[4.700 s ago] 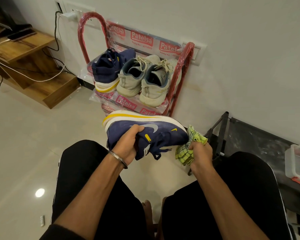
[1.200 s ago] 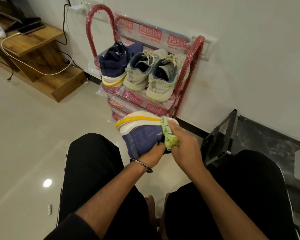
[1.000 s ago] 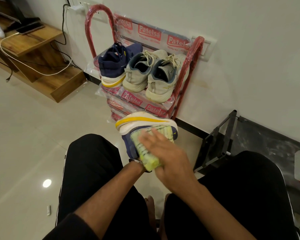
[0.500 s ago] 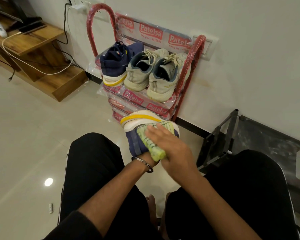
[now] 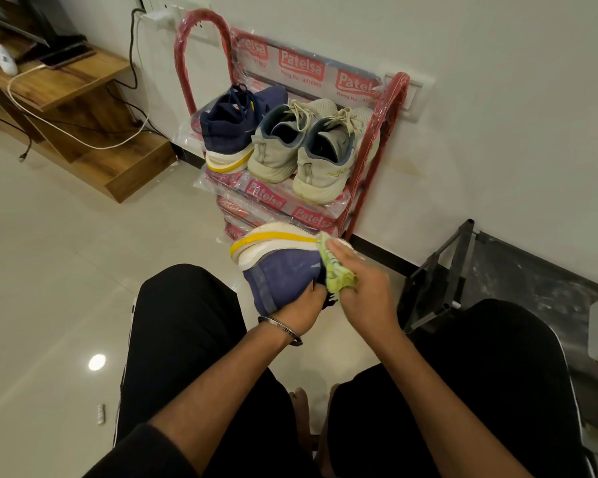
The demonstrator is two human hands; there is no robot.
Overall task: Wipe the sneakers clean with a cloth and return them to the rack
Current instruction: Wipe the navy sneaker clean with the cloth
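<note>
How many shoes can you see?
4. Three sit on the rack's top shelf: a blue shoe and two beige shoes. Another blue one is being wiped. Lower shelves may hide more.

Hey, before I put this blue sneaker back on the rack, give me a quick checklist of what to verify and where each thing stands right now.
1. Shoe held securely: ok. The left hand grips the navy sneaker at its opening, sole turned up.
2. Cloth in hand: ok. The right hand presses the green cloth against the shoe's side near the sole.
3. Shoe clean: cannot tell. The far side and toe are hidden.
4. Free slot on the rack: not ok. The top shelf already carries the other navy sneaker and two beige sneakers, side by side.
5. Lower shelves free: cannot tell, mostly hidden behind the held shoe.
</note>
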